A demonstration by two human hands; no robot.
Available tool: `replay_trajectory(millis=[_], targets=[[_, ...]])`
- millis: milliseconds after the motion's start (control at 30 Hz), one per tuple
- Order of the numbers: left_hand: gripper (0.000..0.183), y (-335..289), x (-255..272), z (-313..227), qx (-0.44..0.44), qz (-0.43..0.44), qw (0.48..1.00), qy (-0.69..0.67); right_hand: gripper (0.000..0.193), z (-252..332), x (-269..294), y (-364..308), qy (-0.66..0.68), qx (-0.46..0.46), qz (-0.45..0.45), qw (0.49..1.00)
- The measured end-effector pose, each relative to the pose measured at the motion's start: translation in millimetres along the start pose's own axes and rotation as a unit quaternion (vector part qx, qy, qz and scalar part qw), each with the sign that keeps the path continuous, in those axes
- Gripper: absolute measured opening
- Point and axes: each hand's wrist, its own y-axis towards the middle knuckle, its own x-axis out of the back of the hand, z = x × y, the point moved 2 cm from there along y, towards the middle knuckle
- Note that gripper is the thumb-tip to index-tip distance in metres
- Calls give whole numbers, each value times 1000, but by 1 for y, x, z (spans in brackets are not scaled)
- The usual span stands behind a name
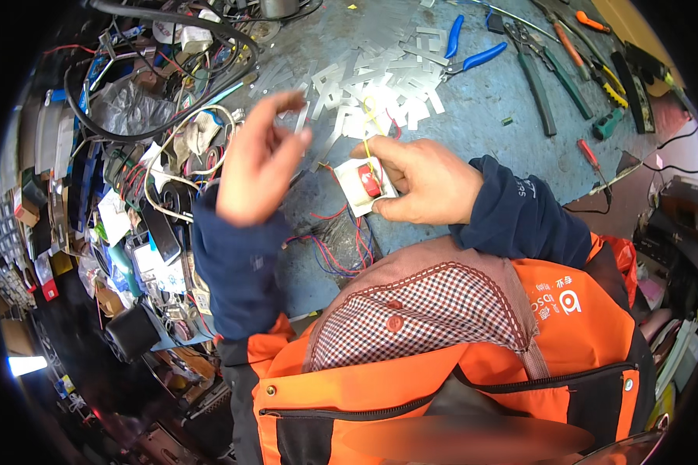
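My right hand [434, 182] pinches a small white square-flanged bobbin [351, 187] with a red block [370, 181] at its middle, like a wound coil. A thin yellow strand [371, 116] rises from it in a loop toward a pile of flat silvery metal strips [399, 77]. To the left of the bobbin, my left hand [256, 163] hovers with nothing visible in it. Its fingers are apart and slightly blurred. Red and blue wires [337, 256] lie on the blue bench top [473, 101] below the bobbin, close to my body.
Blue-handled pliers [485, 56] rest beside the strips. Farther right are green-handled cutters [537, 93] and a red screwdriver [589, 154]. A thick black cable [93, 126] and tangled wires and parts crowd the left side.
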Motion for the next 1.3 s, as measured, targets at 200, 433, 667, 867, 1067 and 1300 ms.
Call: replay_trajectory(millis=[200, 433, 667, 867, 1067, 1300], targets=[[82, 99, -8, 31, -24, 64, 924, 377, 55, -10, -7, 0, 51, -10, 16, 999], [77, 117, -1, 41, -22, 92, 938, 333, 56, -12, -7, 0, 51, -8, 16, 999], [32, 101, 20, 46, 26, 30, 998, -55, 57, -3, -2, -2, 41, 0, 15, 999], [23, 63, 46, 49, -52, -179, 981, 57, 60, 3, -2, -2, 21, -21, 37, 999], [24, 36, 51, 47, -88, -228, 953, 177, 59, 6, -4, -2, 19, -24, 23, 999], [23, 28, 55, 50, 25, -240, 963, -123, 59, 9, 1, 0, -8, -78, 52, 996]])
